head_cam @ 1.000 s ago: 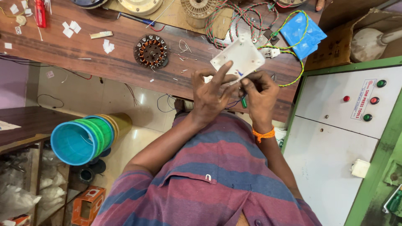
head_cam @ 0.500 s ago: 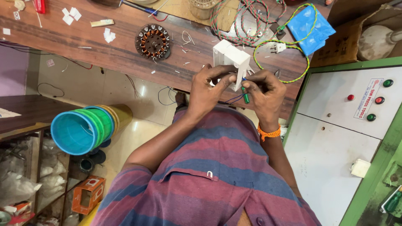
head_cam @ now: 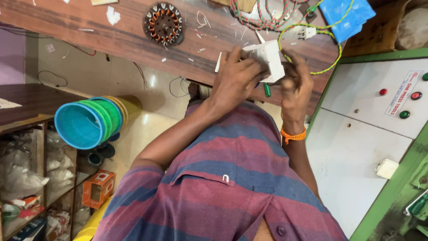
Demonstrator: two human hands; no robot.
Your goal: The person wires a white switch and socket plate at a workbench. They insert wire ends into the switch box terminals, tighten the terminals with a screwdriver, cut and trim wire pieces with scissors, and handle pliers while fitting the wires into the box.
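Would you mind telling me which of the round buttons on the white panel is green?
It is the lowest round button on the white control panel. The two buttons above it, and, are red, and another at the frame edge is cut off.

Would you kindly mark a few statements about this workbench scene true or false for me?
1. Both hands are on the white plastic box. True: the left hand and the right hand both hold it.
2. The motor stator lies on the wooden bench. True.
3. The stacked tubs are all red. False: they are blue, green and yellow.
4. The orange band is on the left wrist. False: it is on the right wrist.
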